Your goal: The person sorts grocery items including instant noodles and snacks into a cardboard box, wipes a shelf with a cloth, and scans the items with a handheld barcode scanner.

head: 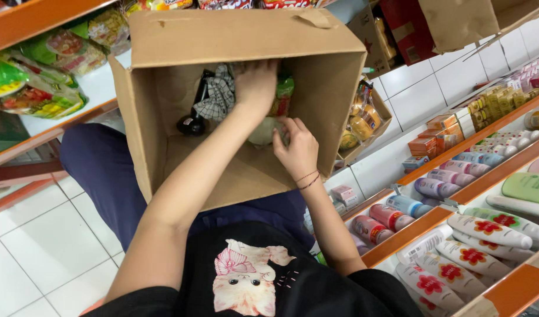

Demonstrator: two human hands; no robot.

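A large open cardboard box rests on my lap, tipped toward me. My left hand reaches deep inside it, fingers curled over packets at the far end; whether it grips one I cannot tell. My right hand is lower in the box, fingers bent on a pale round packet. A dark bottle with a checkered cloth lies in the box's left corner. A green and red packet sits just right of my left hand.
Orange shelves on the right hold white tubes with red flowers, small bottles and orange boxes. A smaller box of yellow snacks sits behind the big one. Green snack bags fill the left shelf. White tile floor below.
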